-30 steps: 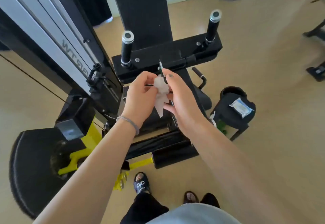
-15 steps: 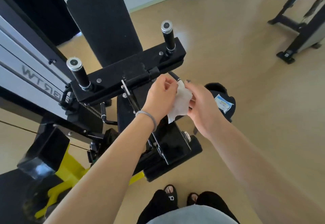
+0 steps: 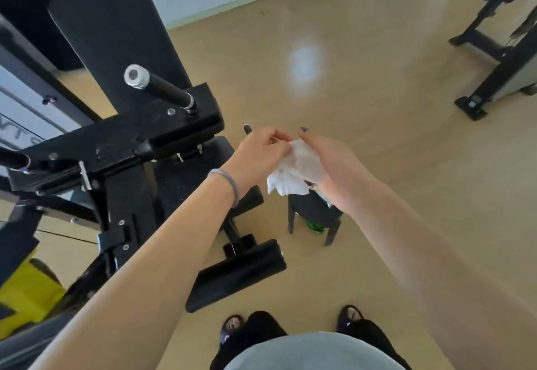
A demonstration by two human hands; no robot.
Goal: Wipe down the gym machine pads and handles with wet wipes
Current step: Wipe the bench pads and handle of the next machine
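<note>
The wipe (image 3: 293, 170), pinched between both hands (image 3: 290, 160), looks limp, light and damp, so it's probably best bunched up and gripped mid-wad.

We cannot see most of the small black stool (image 3: 312, 210); the right hand (image 3: 334, 163) and the wet wipe (image 3: 293, 172) cover its top and whatever lies on it.
</note>
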